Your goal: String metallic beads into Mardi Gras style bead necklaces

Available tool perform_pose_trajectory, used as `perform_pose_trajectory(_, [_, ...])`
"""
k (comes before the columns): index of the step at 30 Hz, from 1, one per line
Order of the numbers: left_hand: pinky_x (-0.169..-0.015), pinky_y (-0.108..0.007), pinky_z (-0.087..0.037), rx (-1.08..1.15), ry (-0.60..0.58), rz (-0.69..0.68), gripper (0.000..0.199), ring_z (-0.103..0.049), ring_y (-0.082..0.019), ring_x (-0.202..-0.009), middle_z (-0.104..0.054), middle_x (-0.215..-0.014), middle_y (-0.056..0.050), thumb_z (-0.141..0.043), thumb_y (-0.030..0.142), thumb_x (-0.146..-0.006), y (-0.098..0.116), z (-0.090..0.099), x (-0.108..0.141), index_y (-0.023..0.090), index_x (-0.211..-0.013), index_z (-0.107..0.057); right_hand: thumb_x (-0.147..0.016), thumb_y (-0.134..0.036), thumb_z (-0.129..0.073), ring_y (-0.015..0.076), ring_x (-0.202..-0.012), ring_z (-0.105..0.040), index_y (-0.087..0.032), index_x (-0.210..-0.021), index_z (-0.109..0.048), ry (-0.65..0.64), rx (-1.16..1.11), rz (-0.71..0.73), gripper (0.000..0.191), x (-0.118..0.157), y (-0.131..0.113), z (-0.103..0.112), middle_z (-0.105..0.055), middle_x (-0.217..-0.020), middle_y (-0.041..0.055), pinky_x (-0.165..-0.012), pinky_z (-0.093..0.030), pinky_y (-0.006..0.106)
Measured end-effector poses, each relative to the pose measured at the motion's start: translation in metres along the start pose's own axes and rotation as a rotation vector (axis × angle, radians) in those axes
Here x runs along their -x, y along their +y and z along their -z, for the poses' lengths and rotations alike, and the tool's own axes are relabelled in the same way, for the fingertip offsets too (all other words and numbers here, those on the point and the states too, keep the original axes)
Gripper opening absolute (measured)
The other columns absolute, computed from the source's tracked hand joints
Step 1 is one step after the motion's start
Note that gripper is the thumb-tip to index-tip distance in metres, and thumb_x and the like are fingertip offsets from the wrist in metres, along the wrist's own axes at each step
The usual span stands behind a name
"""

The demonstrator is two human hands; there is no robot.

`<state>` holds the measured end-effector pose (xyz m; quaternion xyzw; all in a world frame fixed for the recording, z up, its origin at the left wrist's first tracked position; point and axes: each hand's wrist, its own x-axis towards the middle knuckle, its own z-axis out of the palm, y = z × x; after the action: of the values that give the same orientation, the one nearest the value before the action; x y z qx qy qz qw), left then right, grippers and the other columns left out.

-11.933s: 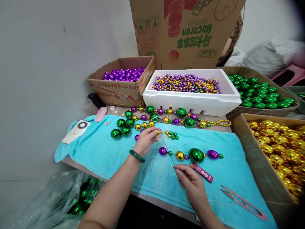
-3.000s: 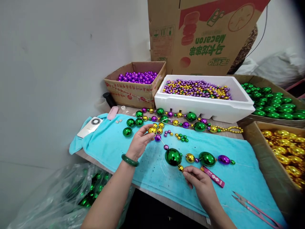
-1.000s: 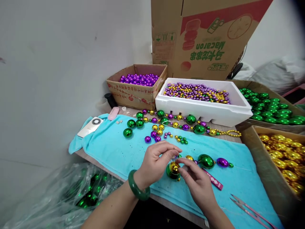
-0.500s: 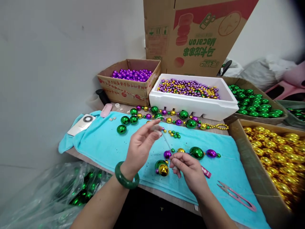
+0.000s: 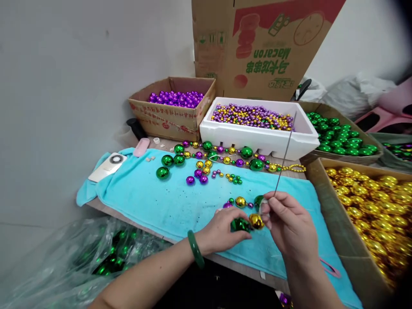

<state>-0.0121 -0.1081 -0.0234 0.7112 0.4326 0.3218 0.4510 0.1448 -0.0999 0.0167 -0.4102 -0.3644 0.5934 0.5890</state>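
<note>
My left hand point(image 5: 222, 231), with a green bangle point(image 5: 195, 249) on its wrist, is closed around a large shiny green bead point(image 5: 240, 225) low over the blue towel. A gold bead point(image 5: 256, 221) sits between my two hands, beside the green one. My right hand point(image 5: 288, 221) pinches a long thin needle point(image 5: 286, 156) that points up and slightly right. Behind my hands lies part of a bead string with a gold bead point(image 5: 240, 201) and a purple bead point(image 5: 228, 205). My right hand partly hides another green bead point(image 5: 259, 201).
Loose purple beads point(image 5: 198, 173) and small beads point(image 5: 234, 178) lie on the towel point(image 5: 141, 201). Behind them are finished bead strands point(image 5: 240, 162), a purple-bead carton point(image 5: 167, 120) and a foam box point(image 5: 257, 139). A gold-bead carton point(image 5: 350, 231) stands right; pink snips point(image 5: 331, 269) are mostly hidden.
My left hand has come down and right from its raised position onto the green bead. My right hand has shifted right, and the needle now stands up from it. The snips are now mostly covered.
</note>
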Motion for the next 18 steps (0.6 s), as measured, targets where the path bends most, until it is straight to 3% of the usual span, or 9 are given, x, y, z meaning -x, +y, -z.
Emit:
perform_pose_trajectory(2, [-0.097,-0.044,-0.036,0.018,0.066,-0.018,0.068,-0.05,-0.026,-0.113,-0.055,-0.123,-0.01,-0.076,0.035,-0.063,-0.004,-0.009,0.001,0.024,-0.125,-0.047,-0.073,-0.028,-0.067,0.0097,-0.047,-0.052,-0.019,-0.082,-0.063,-0.008,-0.013,-0.01,0.013,0.003,-0.004,-0.003,-0.058,-0.057,-0.0008,-0.038,-0.037,0.018])
perform_pose_trajectory(3, [-0.099,-0.044,-0.034,0.024,0.094,-0.047,0.073,-0.047,-0.027,-0.116,-0.052,-0.127,-0.011,-0.076,0.037,-0.063,-0.005,-0.013,0.0,0.024,-0.128,-0.044,-0.073,-0.029,-0.067,0.0099,-0.047,-0.052,-0.019,-0.081,-0.063,-0.02,-0.016,-0.016,0.014,0.005,-0.005,-0.005,-0.058,-0.057,-0.0009,-0.037,-0.037,0.018])
perform_pose_trajectory(7, [-0.099,-0.041,-0.035,0.019,0.129,-0.143,0.032,-0.049,-0.025,-0.111,-0.059,-0.113,-0.009,-0.066,0.032,-0.074,-0.004,-0.022,-0.009,0.021,-0.103,-0.059,-0.073,-0.032,-0.066,0.0108,-0.046,-0.052,-0.019,-0.08,-0.06,-0.079,0.017,0.005,0.016,0.014,-0.011,-0.016,-0.057,-0.056,-0.0016,-0.036,-0.036,0.019])
perform_pose_trajectory(10, [-0.09,-0.037,-0.041,0.059,0.117,-0.118,0.023,-0.055,-0.022,-0.099,-0.061,-0.103,-0.007,-0.061,0.025,-0.076,-0.001,-0.021,-0.014,0.02,-0.098,-0.06,-0.076,-0.031,-0.063,0.0109,-0.048,-0.053,-0.021,-0.081,-0.059,-0.076,0.057,0.097,0.013,0.017,-0.02,-0.014,-0.057,-0.057,-0.0019,-0.038,-0.037,0.02])
perform_pose_trajectory(14, [-0.082,-0.032,-0.044,0.051,0.0,-0.081,0.024,-0.058,-0.019,-0.091,-0.063,-0.1,-0.005,-0.06,0.019,-0.074,0.0,-0.005,-0.011,0.021,-0.098,-0.06,-0.076,-0.023,-0.066,0.0094,-0.053,-0.053,-0.02,-0.08,-0.063,0.058,-0.013,0.273,0.006,0.016,-0.041,0.001,-0.056,-0.057,-0.0017,-0.043,-0.037,0.02])
perform_pose_trajectory(18, [-0.078,-0.032,-0.044,-0.15,-0.242,-0.085,0.026,-0.057,-0.018,-0.087,-0.062,-0.099,-0.003,-0.057,0.015,-0.073,-0.003,0.032,-0.009,0.023,-0.097,-0.06,-0.068,-0.018,-0.071,0.0085,-0.049,-0.048,-0.016,-0.072,-0.064,0.234,-0.063,0.438,0.009,0.013,-0.065,0.019,-0.052,-0.052,-0.001,-0.04,-0.032,0.02])
